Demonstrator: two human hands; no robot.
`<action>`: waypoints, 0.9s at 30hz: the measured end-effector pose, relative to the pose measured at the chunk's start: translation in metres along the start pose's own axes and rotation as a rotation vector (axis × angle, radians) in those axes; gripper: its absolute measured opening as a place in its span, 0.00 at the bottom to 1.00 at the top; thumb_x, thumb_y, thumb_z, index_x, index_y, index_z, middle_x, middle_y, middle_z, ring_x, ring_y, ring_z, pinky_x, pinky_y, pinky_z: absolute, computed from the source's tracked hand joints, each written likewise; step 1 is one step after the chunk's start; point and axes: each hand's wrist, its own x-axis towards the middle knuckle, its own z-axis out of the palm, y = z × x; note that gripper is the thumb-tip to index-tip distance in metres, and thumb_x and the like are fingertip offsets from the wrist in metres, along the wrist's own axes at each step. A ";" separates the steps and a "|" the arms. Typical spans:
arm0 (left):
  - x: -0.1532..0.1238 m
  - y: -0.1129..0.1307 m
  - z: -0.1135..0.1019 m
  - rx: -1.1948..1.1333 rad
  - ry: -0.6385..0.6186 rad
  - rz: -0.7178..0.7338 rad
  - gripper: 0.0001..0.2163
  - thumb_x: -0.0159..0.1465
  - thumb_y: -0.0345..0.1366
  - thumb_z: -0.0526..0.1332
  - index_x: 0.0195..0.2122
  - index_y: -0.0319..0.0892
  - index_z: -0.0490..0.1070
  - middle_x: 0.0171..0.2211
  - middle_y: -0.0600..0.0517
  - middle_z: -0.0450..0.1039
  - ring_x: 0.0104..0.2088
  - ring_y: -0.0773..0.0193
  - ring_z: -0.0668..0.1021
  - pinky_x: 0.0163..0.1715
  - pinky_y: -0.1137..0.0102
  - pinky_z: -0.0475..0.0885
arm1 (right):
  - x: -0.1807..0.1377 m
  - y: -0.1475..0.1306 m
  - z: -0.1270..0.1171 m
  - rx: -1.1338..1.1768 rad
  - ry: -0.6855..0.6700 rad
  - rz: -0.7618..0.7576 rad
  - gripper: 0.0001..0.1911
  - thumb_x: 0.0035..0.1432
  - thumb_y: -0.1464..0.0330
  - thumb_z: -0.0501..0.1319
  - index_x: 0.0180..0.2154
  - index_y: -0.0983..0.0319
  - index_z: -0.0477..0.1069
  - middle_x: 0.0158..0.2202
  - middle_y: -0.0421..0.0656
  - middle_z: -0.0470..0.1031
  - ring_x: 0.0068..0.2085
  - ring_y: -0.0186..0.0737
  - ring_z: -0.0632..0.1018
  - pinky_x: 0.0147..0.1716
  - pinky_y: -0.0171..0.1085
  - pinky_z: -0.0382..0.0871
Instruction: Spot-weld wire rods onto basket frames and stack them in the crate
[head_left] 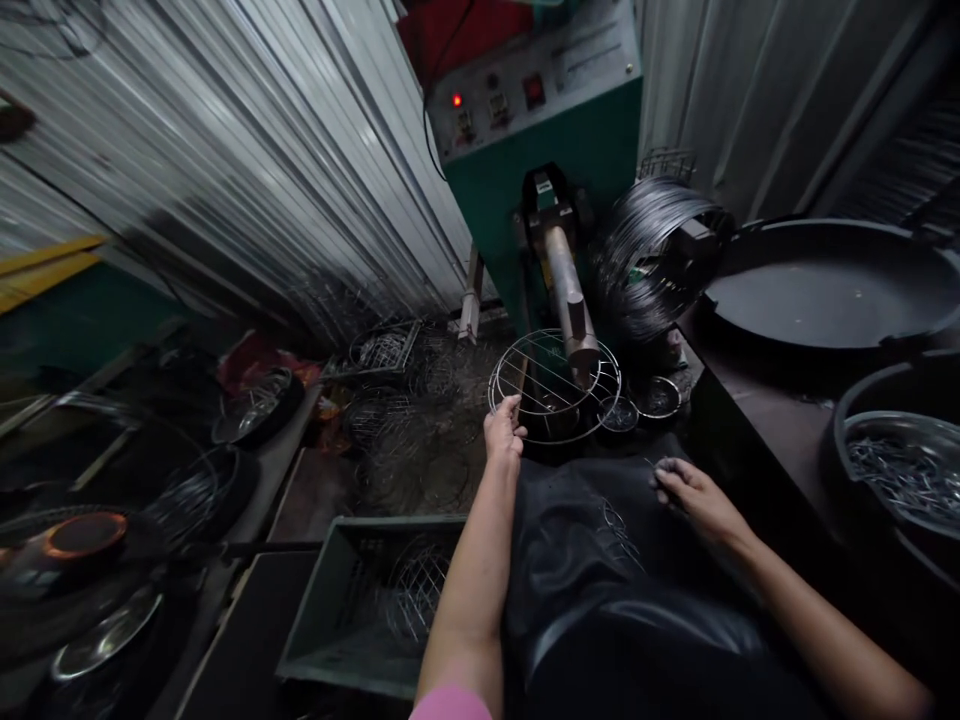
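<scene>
My left hand (505, 430) is closed on the near left rim of a round wire rack (555, 400), a double-ringed frame crossed by parallel wires. The rack sits around the tip of a thick metal rod (574, 310) that juts from a green machine (480, 200). Lower and to the right, my right hand (686, 490) pinches a short thin wire piece, mostly hidden by the fingertips. Several loose bent wires (619, 535) lie on the black apron (570, 590) over my lap, between my two arms.
A wire coil (652, 260) stands right of the machine. Further right are a wide black pan (832, 285) and a bowl of short wires (907, 465). A green crate (330, 610) with wire racks is at lower left. Small dishes (658, 397) sit below the rod.
</scene>
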 end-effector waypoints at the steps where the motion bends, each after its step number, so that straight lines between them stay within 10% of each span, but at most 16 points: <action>1: -0.002 -0.003 0.003 -0.004 -0.002 0.010 0.17 0.39 0.34 0.66 0.22 0.41 0.56 0.17 0.63 0.50 0.13 0.80 0.52 0.11 0.79 0.44 | 0.000 -0.011 0.006 0.035 -0.001 -0.051 0.17 0.48 0.55 0.62 0.33 0.62 0.66 0.24 0.39 0.71 0.22 0.31 0.70 0.20 0.31 0.62; 10: -0.012 -0.018 0.015 -0.029 0.029 0.068 0.19 0.39 0.37 0.68 0.27 0.41 0.59 0.19 0.62 0.55 0.14 0.79 0.56 0.12 0.79 0.47 | 0.042 -0.065 0.067 -0.145 0.058 -0.464 0.15 0.54 0.56 0.57 0.36 0.61 0.68 0.30 0.44 0.75 0.28 0.39 0.76 0.25 0.36 0.68; 27: -0.007 -0.018 0.014 -0.003 0.051 0.090 0.22 0.39 0.38 0.69 0.31 0.40 0.60 0.22 0.60 0.60 0.16 0.79 0.59 0.12 0.80 0.50 | 0.050 -0.071 0.068 -0.324 0.103 -0.460 0.13 0.55 0.59 0.54 0.36 0.60 0.68 0.25 0.42 0.75 0.26 0.39 0.76 0.29 0.37 0.68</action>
